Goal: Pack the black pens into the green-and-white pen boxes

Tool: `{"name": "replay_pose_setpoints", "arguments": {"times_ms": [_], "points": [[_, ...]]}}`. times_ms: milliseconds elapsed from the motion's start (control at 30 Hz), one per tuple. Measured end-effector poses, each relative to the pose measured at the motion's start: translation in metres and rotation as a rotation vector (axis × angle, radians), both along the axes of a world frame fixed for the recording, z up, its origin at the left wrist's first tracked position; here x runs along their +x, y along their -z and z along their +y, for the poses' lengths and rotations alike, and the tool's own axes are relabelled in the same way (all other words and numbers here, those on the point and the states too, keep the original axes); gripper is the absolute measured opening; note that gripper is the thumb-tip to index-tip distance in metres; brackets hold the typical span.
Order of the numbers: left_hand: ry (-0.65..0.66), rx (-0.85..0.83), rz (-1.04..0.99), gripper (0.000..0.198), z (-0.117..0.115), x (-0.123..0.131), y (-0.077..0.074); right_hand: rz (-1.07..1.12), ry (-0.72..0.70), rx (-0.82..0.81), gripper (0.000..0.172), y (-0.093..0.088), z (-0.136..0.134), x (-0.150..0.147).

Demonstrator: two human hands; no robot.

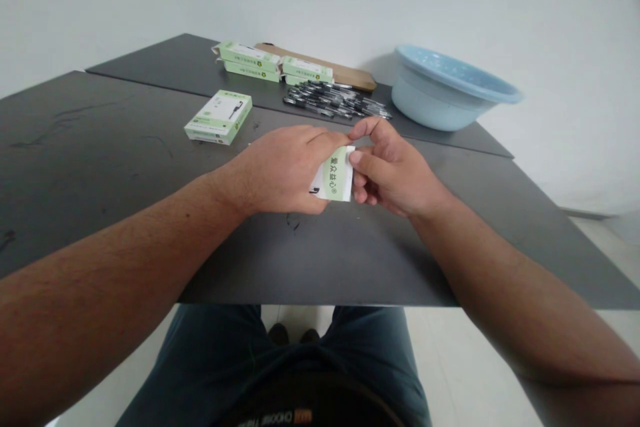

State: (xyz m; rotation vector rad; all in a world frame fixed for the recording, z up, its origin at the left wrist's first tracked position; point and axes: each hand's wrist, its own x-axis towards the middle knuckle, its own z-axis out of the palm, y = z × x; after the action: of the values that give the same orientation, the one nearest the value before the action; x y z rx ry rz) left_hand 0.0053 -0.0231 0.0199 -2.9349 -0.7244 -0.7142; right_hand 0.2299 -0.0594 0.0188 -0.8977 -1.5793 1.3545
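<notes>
A green-and-white cardboard pen box (339, 175) is held over the near part of the table. My left hand (285, 170) wraps over it from the left and covers most of it, leaving only the printed right end in sight. At that end, my right hand (393, 170) has its thumb on the box's edge and its index finger bent over the top corner. Its other fingers curl behind the end. Beyond my left hand, another pen box (220, 117) lies flat on the table. A pile of black-and-clear pens (337, 100) lies behind both hands.
Several more pen boxes (250, 60) are stacked at the back, some with end flaps out. Behind them lies a flat brown board (350, 75). A light blue plastic basin (445, 97) stands at the back right near the wall. The dark grey table (320, 267) ends just before my lap.
</notes>
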Motion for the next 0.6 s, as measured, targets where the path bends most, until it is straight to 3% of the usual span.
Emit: {"name": "replay_pose_setpoints", "arguments": {"times_ms": [167, 367, 600], "points": [[-0.023, 0.036, -0.015, 0.053, 0.002, -0.001, 0.002, -0.027, -0.041, 0.041, 0.047, 0.004, 0.003, 0.004], [0.049, 0.059, 0.017, 0.053, 0.003, -0.002, 0.003, -0.076, -0.050, 0.155, 0.049, 0.002, 0.005, 0.006], [0.015, -0.001, -0.061, 0.058, 0.003, -0.003, 0.002, -0.075, 0.097, 0.236, 0.049, 0.012, 0.003, -0.003]]}}
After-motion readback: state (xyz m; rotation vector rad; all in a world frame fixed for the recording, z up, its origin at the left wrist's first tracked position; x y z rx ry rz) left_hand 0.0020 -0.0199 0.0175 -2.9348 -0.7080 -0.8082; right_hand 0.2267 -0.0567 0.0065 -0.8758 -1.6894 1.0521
